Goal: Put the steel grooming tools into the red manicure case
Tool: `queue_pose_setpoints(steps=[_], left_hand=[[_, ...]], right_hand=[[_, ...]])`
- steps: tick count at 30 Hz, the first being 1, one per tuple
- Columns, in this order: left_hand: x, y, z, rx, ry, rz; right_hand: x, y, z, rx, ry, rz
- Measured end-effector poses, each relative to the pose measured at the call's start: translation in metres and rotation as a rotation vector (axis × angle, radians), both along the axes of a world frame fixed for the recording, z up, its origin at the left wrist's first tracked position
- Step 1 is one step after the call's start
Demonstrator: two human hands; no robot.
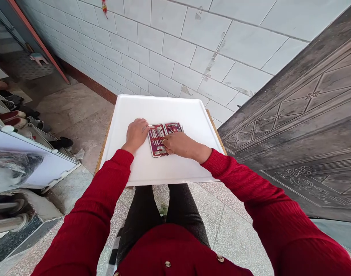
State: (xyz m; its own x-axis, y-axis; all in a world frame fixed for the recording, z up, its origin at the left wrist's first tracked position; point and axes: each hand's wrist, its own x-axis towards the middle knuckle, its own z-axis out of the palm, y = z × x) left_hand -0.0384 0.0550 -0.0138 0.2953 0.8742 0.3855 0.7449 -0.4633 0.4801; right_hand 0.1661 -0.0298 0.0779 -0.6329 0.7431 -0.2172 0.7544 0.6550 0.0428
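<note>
An unfolded manicure set case (154, 153) with a dark red lining lies on the white tabletop (175, 170). Several slim metal tools sit in a row under a strap in its left half, and more pieces are in the right half. At the case's left edge, my left hand (136, 133) has its fingers curled against the rim, gripping it. My right hand (179, 145) reaches across the case from the right. Its fingers are pinched together over the tools near the middle, and what lies between the fingertips is hidden. The hand covers the lower part of the right half.
A white tiled wall (169, 50) stands behind the table. To the right is a dark carved panel (279, 126). On the left are a rack with shoes (16, 119), a white panel (60, 168) and a small stool (39, 58) farther back.
</note>
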Motion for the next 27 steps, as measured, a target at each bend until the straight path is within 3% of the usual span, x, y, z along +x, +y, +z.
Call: queue_pose_setpoints(steps=[7, 14, 21, 27], left_hand=[[0.002, -0.003, 0.003, -0.012, -0.02, 0.007], [0.002, -0.002, 0.003, -0.019, -0.021, 0.01], [0.004, 0.0, 0.001, -0.014, -0.006, 0.014], [0.004, -0.001, 0.001, -0.015, -0.026, 0.008]], right_hand=[[0.019, -0.021, 0.004, 0.064, 0.032, -0.073], [-0.018, -0.049, -0.019, 0.014, 0.08, 0.025], [-0.031, -0.05, -0.029, 0.008, 0.133, 0.02], [-0.01, -0.042, -0.019, 0.068, 0.211, -0.214]])
